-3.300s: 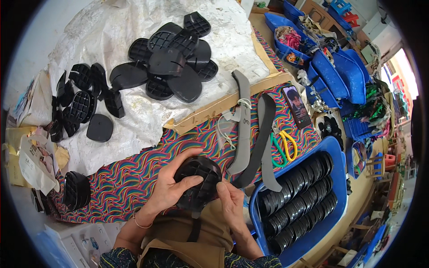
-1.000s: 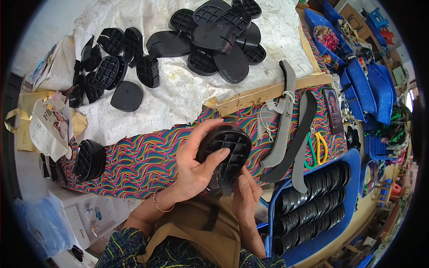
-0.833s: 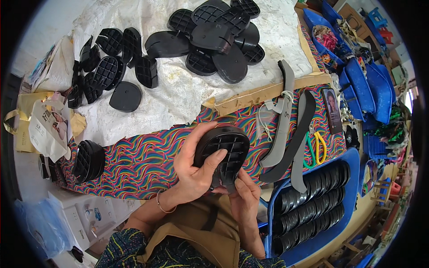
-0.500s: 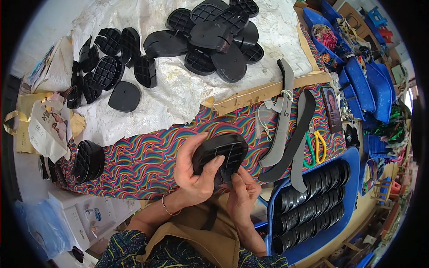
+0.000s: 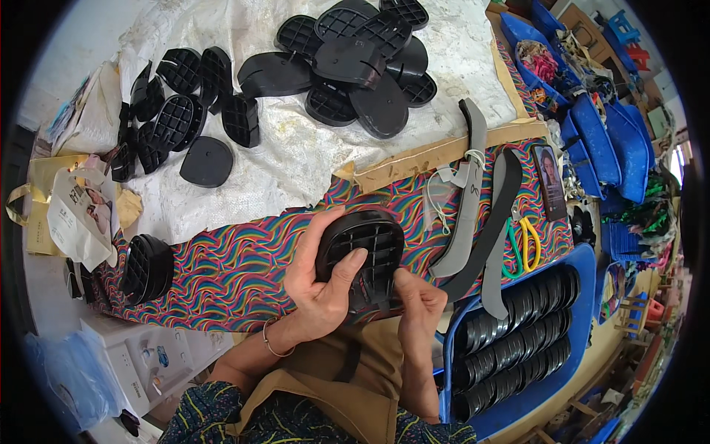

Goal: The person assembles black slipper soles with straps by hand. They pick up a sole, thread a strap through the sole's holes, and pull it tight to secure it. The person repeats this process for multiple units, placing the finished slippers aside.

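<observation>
In front of my body I hold a black shoe heel piece [image 5: 371, 240], its hollow ribbed side facing up. My left hand [image 5: 323, 285] wraps round its left side, with the thumb laid over the ribs. At the heel's lower right edge my right hand [image 5: 418, 300] is closed in a pinch; what lies between those fingertips is hidden. Beyond my hands, a pile of similar black heels [image 5: 347, 63] lies on a white woven sheet [image 5: 285, 159]. A looser group of heels [image 5: 177, 118] is to the left, some ribbed side up.
Several heels stand stacked [image 5: 146, 268] at left on the patterned cloth [image 5: 229, 270]. To the right lie curved grey strips [image 5: 466, 214], scissors [image 5: 523, 248] with green and yellow handles and a phone [image 5: 548, 183]. A blue crate [image 5: 584, 296] holds rows of black heels. Paper bags [image 5: 81, 214] sit far left.
The heel has turned so that its ribbed side shows more fully. My right hand has shifted slightly right, and the left still grips the heel.
</observation>
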Tool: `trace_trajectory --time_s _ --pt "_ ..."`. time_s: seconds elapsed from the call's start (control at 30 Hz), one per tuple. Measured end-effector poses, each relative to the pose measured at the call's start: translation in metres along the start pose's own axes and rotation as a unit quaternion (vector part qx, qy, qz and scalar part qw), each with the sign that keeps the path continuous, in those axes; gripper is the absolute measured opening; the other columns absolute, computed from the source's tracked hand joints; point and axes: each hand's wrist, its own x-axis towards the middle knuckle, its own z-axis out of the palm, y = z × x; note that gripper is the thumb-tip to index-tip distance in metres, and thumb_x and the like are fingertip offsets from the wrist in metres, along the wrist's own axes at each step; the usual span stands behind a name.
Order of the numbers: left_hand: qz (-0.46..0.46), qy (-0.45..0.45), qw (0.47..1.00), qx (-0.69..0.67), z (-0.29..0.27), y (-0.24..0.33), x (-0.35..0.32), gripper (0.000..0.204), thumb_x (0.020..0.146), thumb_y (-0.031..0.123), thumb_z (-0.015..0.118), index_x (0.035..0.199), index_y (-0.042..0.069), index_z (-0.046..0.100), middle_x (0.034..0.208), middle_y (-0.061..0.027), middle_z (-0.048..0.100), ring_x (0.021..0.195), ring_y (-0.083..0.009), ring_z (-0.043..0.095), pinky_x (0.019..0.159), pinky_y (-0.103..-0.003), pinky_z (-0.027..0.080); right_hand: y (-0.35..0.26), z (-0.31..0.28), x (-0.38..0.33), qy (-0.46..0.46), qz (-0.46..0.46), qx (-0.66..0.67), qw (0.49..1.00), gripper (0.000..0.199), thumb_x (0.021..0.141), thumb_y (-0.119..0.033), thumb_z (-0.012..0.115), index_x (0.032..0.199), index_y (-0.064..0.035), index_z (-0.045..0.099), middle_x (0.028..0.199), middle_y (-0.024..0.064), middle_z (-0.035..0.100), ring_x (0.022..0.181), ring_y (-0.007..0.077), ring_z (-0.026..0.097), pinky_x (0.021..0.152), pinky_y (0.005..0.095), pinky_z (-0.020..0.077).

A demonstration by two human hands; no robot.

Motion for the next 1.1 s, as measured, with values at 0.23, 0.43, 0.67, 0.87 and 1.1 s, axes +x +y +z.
trace_trajectory --time_s 0.23,0.43,0.67,0.87,1.1 --pt "0.013 0.052 0.998 -0.026 0.005 -0.005 -0.001 0.047 0.091 0.004 0.066 0.132 -0.008 0.047 0.115 -0.0166 0.061 0.099 -0.0190 0.063 0.087 -0.030 0.051 0.005 -0.008 -0.008 -0.092 0.088 0.144 0.981 0.027 0.098 -0.019 0.059 0.090 0.0062 0.066 0.073 0.0162 0.070 0.057 0.0177 0.064 0.057 0.0291 0.0530" --pt "0.022 0.072 0.997 -0.031 0.011 -0.006 -0.004 0.049 0.090 0.003 0.068 0.132 -0.008 0.047 0.118 -0.0174 0.060 0.101 -0.0203 0.063 0.087 -0.031 0.051 0.014 0.006 -0.020 -0.026 -0.003 0.035 0.999 0.024 0.099 -0.012 0.058 0.081 0.0012 0.064 0.062 0.0054 0.061 0.049 0.0101 0.055 0.049 0.0260 0.0453" --pt "-0.038 0.043 0.994 -0.095 0.006 -0.004 0.008 0.043 0.085 -0.001 0.071 0.122 -0.003 0.050 0.108 -0.0116 0.063 0.095 -0.0159 0.063 0.088 -0.029 0.051 0.019 0.001 -0.016 -0.020 -0.032 -0.061 0.997 0.026 0.096 -0.013 0.064 0.073 0.0007 0.064 0.060 0.0012 0.057 0.051 0.0064 0.050 0.048 0.0251 0.0386" --pt "0.141 -0.225 0.955 0.135 -0.018 0.008 0.038 0.038 0.071 -0.002 0.073 0.108 0.006 0.066 0.081 -0.0101 0.065 0.073 -0.0244 0.065 0.060 -0.032 0.048 -0.014 -0.008 0.004 0.068 -0.321 -0.283 0.901 0.032 0.079 0.001 0.073 0.110 -0.0029 0.068 0.101 0.0139 0.063 0.082 0.0254 0.064 0.070 0.0327 0.0545" --pt "0.194 -0.321 0.898 0.230 -0.004 0.013 0.043 0.045 0.064 -0.003 0.070 0.107 0.007 0.064 0.079 -0.0099 0.064 0.069 -0.0289 0.063 0.060 -0.041 0.048 -0.015 -0.020 0.018 0.008 -0.411 -0.346 0.843 0.037 0.074 0.008 0.074 0.109 -0.0035 0.070 0.100 0.0128 0.064 0.084 0.0240 0.065 0.066 0.0313 0.0542"
